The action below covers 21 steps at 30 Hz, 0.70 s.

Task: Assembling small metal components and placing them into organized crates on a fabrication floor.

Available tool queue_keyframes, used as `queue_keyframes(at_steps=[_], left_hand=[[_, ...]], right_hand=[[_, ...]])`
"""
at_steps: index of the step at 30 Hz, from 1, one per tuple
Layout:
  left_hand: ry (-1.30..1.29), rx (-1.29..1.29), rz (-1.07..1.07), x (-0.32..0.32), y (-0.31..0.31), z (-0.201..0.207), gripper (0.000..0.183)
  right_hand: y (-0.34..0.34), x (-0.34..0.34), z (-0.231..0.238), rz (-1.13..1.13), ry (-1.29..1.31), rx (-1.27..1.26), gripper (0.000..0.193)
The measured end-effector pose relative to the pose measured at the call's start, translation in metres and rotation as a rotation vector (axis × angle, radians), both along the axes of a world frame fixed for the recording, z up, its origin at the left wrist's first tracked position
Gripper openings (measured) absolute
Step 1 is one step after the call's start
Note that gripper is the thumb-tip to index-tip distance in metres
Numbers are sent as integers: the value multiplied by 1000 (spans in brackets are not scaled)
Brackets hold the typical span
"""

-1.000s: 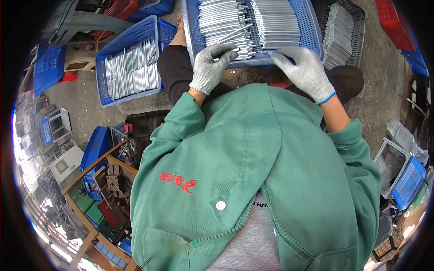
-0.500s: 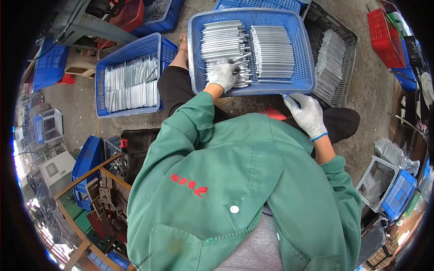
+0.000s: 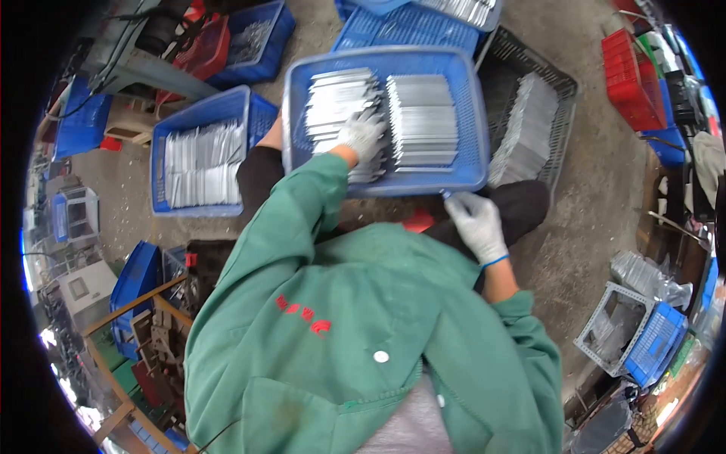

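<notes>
My left hand, in a knitted white glove, lies on the left stack of silvery metal rods, its fingers stretched out and apart. A second, neater stack of rods lies beside it in the same blue plastic crate. Just outside the crate's near right edge, my gloved right hand is closed, thumb and fingertips together. A small bluish bit shows at those fingertips; whether it belongs to the crate or is a separate piece, I cannot tell.
Left of my leg stands another blue crate of rods. A black crate with more rods adjoins on the right. Behind are stacked blue crates. A red bin stands far right, a wooden frame near left.
My view has shifted, so the crates sit lower and further left. My left hand's fingers, curled before, are now stretched over the rods. My right hand stays at the crate's near edge.
</notes>
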<state>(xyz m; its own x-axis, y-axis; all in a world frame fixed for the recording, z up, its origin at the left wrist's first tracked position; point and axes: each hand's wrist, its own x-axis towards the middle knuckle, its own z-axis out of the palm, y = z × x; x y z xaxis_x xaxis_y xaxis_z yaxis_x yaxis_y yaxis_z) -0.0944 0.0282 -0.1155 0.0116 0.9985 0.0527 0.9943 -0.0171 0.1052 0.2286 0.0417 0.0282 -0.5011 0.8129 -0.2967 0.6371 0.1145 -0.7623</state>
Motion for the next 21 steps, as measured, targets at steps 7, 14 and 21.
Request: queue_keyframes(at_steps=[7, 14, 21], left_hand=[[-48, 175, -112, 2, -23, 1, 36], [-362, -143, -37, 100, 23, 5, 56], [-319, -300, 97, 121, 30, -21, 55]], right_hand=[[7, 9, -27, -20, 146, 49, 24], [12, 8, -51, -52, 218, -90, 27], [7, 5, -62, -101, 242, -44, 28]])
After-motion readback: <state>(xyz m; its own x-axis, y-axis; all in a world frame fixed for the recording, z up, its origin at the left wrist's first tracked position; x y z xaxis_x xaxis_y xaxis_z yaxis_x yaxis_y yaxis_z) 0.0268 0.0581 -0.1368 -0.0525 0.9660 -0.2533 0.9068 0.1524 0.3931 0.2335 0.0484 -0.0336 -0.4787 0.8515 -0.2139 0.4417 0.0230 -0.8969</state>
